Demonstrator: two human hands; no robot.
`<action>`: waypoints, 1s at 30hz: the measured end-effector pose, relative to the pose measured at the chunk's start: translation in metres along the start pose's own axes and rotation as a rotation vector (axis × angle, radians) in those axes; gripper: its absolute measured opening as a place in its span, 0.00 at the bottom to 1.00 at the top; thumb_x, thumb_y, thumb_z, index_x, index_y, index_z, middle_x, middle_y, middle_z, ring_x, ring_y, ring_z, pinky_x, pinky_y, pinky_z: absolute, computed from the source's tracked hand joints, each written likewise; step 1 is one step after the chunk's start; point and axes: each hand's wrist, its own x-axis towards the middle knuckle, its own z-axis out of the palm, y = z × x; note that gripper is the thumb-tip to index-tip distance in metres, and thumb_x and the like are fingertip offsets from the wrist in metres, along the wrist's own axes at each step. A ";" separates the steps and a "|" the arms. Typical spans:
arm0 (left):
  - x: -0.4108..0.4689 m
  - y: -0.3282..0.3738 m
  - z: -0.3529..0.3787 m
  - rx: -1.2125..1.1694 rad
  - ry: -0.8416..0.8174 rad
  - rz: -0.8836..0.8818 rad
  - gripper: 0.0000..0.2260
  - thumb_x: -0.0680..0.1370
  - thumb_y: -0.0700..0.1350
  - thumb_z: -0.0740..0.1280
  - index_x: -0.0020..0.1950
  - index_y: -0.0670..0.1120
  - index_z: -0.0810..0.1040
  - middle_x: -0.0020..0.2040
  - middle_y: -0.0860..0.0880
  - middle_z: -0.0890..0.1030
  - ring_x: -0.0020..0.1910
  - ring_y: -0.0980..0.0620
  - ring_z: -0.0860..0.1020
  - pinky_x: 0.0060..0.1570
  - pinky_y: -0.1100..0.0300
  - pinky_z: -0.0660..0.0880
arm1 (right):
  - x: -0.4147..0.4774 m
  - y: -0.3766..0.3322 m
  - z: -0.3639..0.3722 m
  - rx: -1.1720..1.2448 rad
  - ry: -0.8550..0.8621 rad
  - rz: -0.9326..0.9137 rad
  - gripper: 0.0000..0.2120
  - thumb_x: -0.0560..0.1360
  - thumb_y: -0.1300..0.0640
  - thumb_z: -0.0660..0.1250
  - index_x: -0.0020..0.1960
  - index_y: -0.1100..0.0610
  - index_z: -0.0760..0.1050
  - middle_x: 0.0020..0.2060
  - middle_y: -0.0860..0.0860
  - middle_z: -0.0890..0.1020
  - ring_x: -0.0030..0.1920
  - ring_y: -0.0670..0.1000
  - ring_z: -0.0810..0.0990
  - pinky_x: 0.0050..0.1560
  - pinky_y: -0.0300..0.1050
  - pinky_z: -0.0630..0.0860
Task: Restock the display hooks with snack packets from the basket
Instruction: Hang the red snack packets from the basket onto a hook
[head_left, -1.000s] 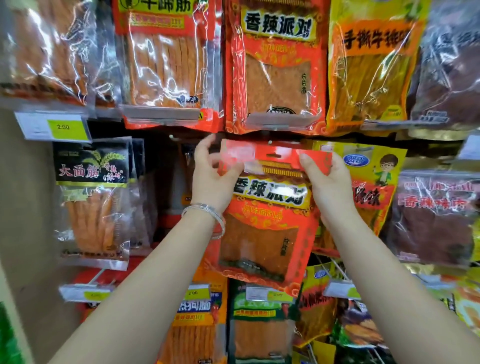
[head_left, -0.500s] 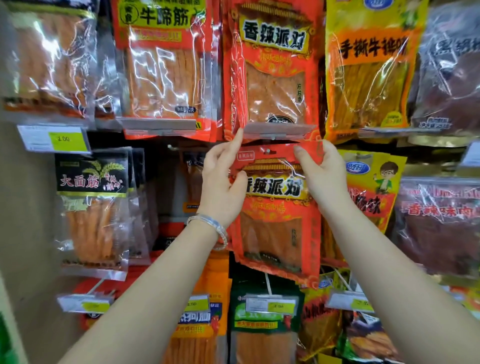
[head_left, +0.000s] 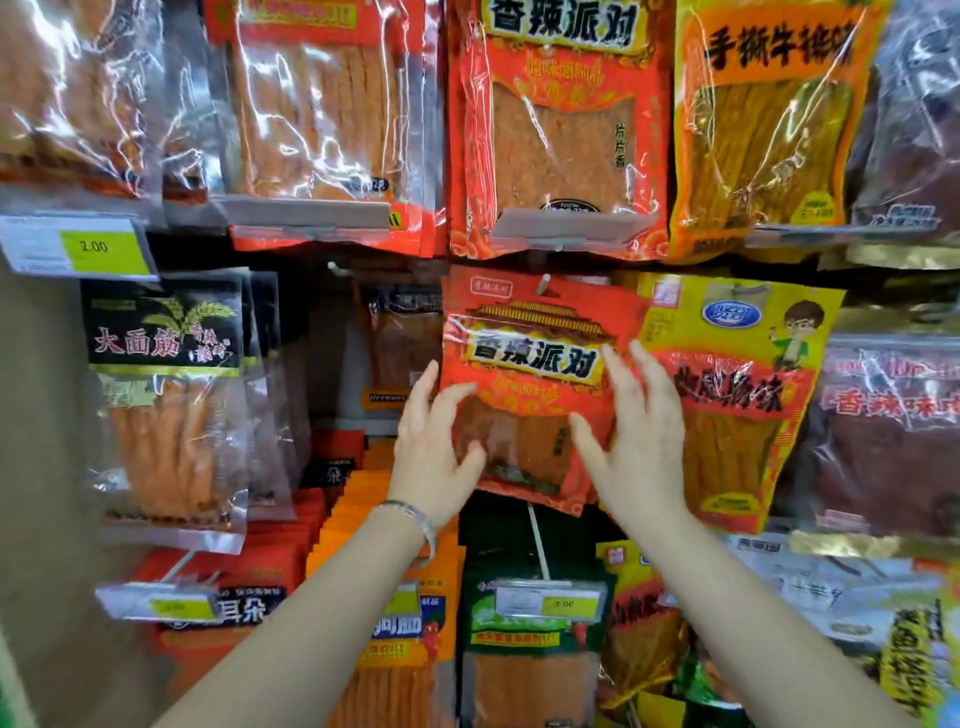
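Observation:
A red snack packet (head_left: 535, 364) with yellow lettering hangs on a display hook (head_left: 543, 285) in the middle row, the hook's tip poking through its top hole. My left hand (head_left: 434, 447), with a bracelet at the wrist, hovers at the packet's lower left, fingers spread and loose. At the packet's lower right is my right hand (head_left: 636, 441), fingers straight and spread in front of it. Neither hand grips the packet. The basket is out of view.
Packets fill the hooks all round: the same red kind (head_left: 558, 130) above, a yellow packet (head_left: 737, 395) to the right, a black-topped one (head_left: 166, 395) to the left, a green one (head_left: 530, 639) below. Price tags (head_left: 78, 249) jut forward from the hook ends.
Both hands pinched the packet's top corners and lifted it to the hook. Now the packet hangs there, and both hands have let go and dropped to its lower half.

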 end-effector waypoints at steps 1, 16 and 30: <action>-0.002 -0.009 0.003 0.011 -0.020 -0.038 0.26 0.72 0.40 0.67 0.66 0.57 0.66 0.76 0.51 0.51 0.74 0.50 0.55 0.67 0.56 0.56 | -0.008 0.003 0.005 -0.045 -0.079 -0.047 0.30 0.72 0.57 0.69 0.71 0.56 0.64 0.69 0.59 0.67 0.69 0.57 0.63 0.70 0.47 0.57; 0.031 -0.050 0.039 -0.012 -0.402 -0.344 0.36 0.74 0.46 0.67 0.75 0.62 0.50 0.77 0.40 0.45 0.75 0.41 0.55 0.70 0.58 0.57 | 0.009 0.024 0.083 -0.052 -0.597 0.159 0.30 0.76 0.65 0.61 0.76 0.54 0.57 0.77 0.54 0.52 0.77 0.55 0.47 0.72 0.47 0.54; 0.007 -0.027 0.010 -0.058 -0.450 -0.264 0.20 0.75 0.50 0.66 0.66 0.53 0.71 0.77 0.42 0.52 0.75 0.45 0.52 0.71 0.59 0.52 | -0.019 -0.022 0.031 0.254 -0.597 0.545 0.12 0.75 0.58 0.66 0.57 0.49 0.74 0.42 0.46 0.80 0.43 0.43 0.77 0.52 0.38 0.72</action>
